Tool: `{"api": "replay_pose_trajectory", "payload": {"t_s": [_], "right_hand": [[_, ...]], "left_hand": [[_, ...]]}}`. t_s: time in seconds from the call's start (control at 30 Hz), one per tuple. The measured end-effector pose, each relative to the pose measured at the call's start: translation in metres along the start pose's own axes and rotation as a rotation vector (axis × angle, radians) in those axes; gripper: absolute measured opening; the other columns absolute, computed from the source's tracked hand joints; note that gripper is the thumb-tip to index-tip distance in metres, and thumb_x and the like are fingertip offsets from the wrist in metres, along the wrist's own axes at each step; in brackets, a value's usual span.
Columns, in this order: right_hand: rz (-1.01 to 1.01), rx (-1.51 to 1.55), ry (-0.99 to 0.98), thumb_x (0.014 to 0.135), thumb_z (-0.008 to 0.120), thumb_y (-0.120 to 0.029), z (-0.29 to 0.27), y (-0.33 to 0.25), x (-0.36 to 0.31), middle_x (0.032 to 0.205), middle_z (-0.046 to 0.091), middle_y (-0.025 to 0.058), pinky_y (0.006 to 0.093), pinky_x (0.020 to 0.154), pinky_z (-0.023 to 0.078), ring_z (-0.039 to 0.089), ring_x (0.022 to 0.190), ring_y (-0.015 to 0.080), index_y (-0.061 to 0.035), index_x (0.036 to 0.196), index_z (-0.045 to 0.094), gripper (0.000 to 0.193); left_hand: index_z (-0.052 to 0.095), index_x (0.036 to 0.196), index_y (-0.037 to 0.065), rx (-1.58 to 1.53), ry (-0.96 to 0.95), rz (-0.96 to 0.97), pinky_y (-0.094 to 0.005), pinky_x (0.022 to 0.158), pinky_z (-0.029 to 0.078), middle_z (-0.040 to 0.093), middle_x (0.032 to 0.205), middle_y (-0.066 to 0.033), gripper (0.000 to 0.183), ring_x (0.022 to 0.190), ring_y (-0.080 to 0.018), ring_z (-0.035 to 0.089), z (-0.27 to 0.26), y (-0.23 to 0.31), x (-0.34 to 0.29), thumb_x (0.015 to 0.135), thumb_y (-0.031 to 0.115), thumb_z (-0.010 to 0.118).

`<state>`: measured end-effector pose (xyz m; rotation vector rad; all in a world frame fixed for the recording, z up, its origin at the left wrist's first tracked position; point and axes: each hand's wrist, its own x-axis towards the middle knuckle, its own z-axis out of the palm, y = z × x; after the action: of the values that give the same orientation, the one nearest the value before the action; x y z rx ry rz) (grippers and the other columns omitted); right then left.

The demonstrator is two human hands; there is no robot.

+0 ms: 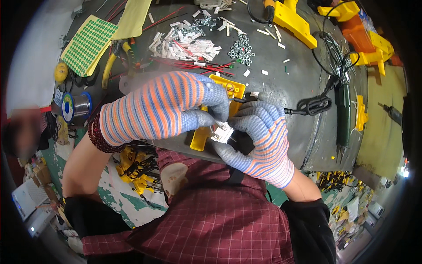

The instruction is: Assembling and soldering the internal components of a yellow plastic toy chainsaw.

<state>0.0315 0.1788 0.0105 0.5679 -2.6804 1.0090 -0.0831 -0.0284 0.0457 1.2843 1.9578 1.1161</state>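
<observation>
Both hands wear striped knit gloves with grey fingers and meet over the near edge of the bench. My right hand (pixel 266 136) is closed, with a small white block-like part with metal terminals (pixel 223 133) between thumb and fingers. At that part's upper edge, my left hand (pixel 162 108) pinches with thumb and forefinger; what lies between the fingertips is hidden. Behind and beneath the hands is a yellow plastic housing (pixel 199 140), partly covered. A black cable (pixel 290 111) runs out past my right hand to a bundled coil (pixel 314 105).
Beyond the hands lie a pile of white sleeves (pixel 184 46), metal nuts (pixel 241 49) and red wires (pixel 206 67). On the left are a green-dotted sticker sheet (pixel 88 46), pliers (pixel 108 70) and a solder spool (pixel 79 107). Yellow housings (pixel 292 24) and a dark green rod-like tool (pixel 343 116) lie right.
</observation>
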Motion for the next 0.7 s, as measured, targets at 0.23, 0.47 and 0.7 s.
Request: {"api": "replay_pose_trajectory", "payload": {"t_s": [0.23, 0.47, 0.7], "right_hand": [[0.015, -0.040, -0.001, 0.059, 0.082, -0.031, 0.002, 0.000, -0.002, 0.092, 0.059, 0.0062, 0.0485, 0.094, 0.041, 0.056, 0.096, 0.0295, -0.0138, 0.091, 0.061, 0.041], [0.027, -0.055, -0.004, 0.060, 0.081, -0.031, 0.000, -0.003, -0.002, 0.091, 0.059, 0.0062, 0.0479, 0.094, 0.042, 0.057, 0.095, 0.0287, -0.0133, 0.088, 0.061, 0.038], [0.037, -0.070, 0.016, 0.061, 0.081, -0.032, 0.003, -0.002, -0.005, 0.093, 0.059, 0.0067, 0.0480, 0.095, 0.041, 0.056, 0.096, 0.0293, -0.0132, 0.088, 0.062, 0.038]], "left_hand": [[0.068, 0.089, 0.006, -0.016, -0.022, 0.045, -0.0366, 0.075, 0.052, 0.066, 0.090, -0.0080, 0.010, 0.085, -0.0271, 0.065, 0.003, -0.010, 0.000, 0.079, 0.007, 0.071], [0.066, 0.095, 0.011, 0.311, 0.158, 0.182, -0.0383, 0.077, 0.052, 0.068, 0.092, -0.0041, 0.019, 0.086, -0.0260, 0.065, 0.022, 0.002, -0.007, 0.077, 0.008, 0.070], [0.068, 0.090, 0.013, 0.274, 0.193, 0.162, -0.0380, 0.080, 0.051, 0.069, 0.093, -0.0018, 0.015, 0.089, -0.0255, 0.065, 0.020, -0.016, -0.013, 0.076, 0.013, 0.073]]}}
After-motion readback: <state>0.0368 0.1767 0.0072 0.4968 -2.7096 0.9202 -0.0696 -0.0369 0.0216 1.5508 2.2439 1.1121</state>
